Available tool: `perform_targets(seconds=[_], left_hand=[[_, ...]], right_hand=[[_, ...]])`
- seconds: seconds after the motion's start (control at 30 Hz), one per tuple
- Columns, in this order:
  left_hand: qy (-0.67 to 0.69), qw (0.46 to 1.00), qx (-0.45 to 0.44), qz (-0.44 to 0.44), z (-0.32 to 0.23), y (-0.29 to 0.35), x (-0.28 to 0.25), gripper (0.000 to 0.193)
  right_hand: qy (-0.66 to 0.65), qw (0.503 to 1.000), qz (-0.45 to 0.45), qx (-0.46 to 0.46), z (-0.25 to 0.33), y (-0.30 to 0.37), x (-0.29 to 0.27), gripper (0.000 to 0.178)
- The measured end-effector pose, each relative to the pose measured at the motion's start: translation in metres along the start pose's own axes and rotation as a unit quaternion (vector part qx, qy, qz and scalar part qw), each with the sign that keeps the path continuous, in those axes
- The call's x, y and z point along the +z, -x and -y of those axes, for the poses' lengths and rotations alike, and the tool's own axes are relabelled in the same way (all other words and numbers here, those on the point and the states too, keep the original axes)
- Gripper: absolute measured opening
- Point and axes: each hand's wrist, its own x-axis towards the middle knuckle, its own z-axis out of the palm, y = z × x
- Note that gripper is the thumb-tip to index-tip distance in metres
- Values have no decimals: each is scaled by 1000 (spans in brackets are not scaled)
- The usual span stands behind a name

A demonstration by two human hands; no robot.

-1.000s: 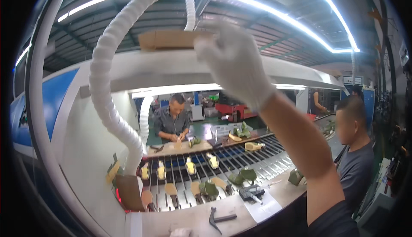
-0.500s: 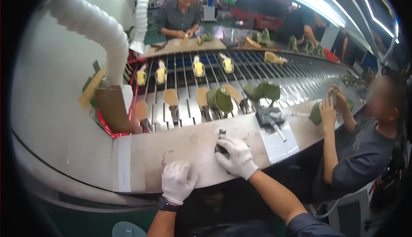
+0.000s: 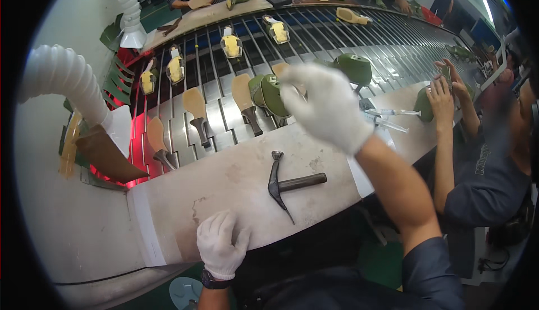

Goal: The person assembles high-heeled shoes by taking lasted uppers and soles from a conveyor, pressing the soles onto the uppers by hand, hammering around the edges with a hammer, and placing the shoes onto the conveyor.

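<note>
My right hand (image 3: 327, 109) is raised and blurred over the far side of the bench (image 3: 241, 184) — I cannot tell whether its fingers are wide, narrow or round something. A green shoe piece (image 3: 272, 95) shows just left of it, whether touching I cannot tell. Pale lettering runs down a co-worker's dark shirt (image 3: 489, 189), off to the right of this hand; the syringes (image 3: 396, 112) just right of it carry marks too small to read.

My left hand (image 3: 223, 244) rests palm down at the bench's near edge, fingers loosely bent; what is under them is hidden. A gap separates it from the hammer (image 3: 297, 183), which lies to its right, nearer me than my right hand — pointed end toward the near edge.
</note>
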Motion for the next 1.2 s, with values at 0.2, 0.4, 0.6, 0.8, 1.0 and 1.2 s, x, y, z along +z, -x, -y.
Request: perform_targets(seconds=[0.2, 0.4, 0.6, 0.8, 1.0, 1.2], left_hand=[[89, 996, 14, 9, -7, -13, 4, 44], [-14, 1000, -23, -1, -10, -7, 2, 36], [-6, 999, -26, 32, -4, -12, 4, 31], [8, 1000, -16, 5, -1, -15, -2, 30], [19, 999, -6, -34, 0, -13, 0, 31], [45, 997, 23, -66, 9, 6, 3, 41]], right_hand=[[279, 919, 258, 107, -138, -139, 36, 39], [258, 889, 285, 249, -265, -177, 142, 82], [188, 908, 122, 353, -341, -214, 221, 111], [200, 890, 82, 401, -303, -207, 239, 101], [237, 893, 156, 349, -210, -174, 137, 101], [148, 980, 78, 106, -34, -106, 40, 93]])
